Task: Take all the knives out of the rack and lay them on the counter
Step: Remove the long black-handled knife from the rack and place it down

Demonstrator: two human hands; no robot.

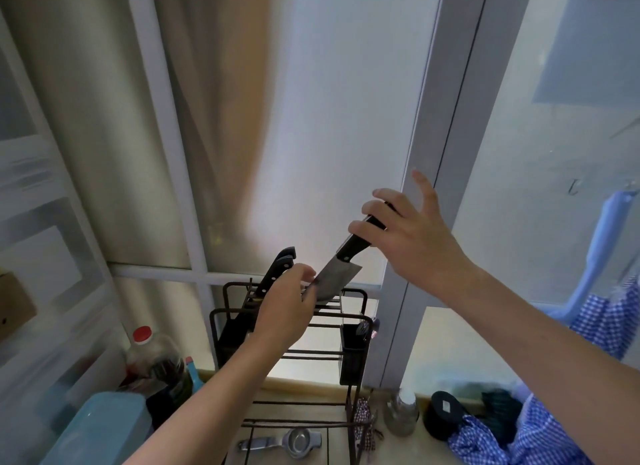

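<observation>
A dark wire rack [356, 321] stands on the counter against the frosted window. My right hand [412, 236] grips the black handle of a knife [337, 277], whose wide blade is tilted and partly lifted above the rack's top. My left hand [284, 309] rests at the rack's top with its fingertips touching that blade's lower edge. Other knives with black handles [278, 269] still stand in the rack's left slots, their blades hidden behind my left hand and the rack.
A bottle with a red cap [152, 357] and a blue container [100, 430] stand at the left. A metal squeezer [282, 442] lies under the rack. A small glass jar [401, 412], a dark round object [445, 414] and blue checked cloth [491, 440] sit to the right.
</observation>
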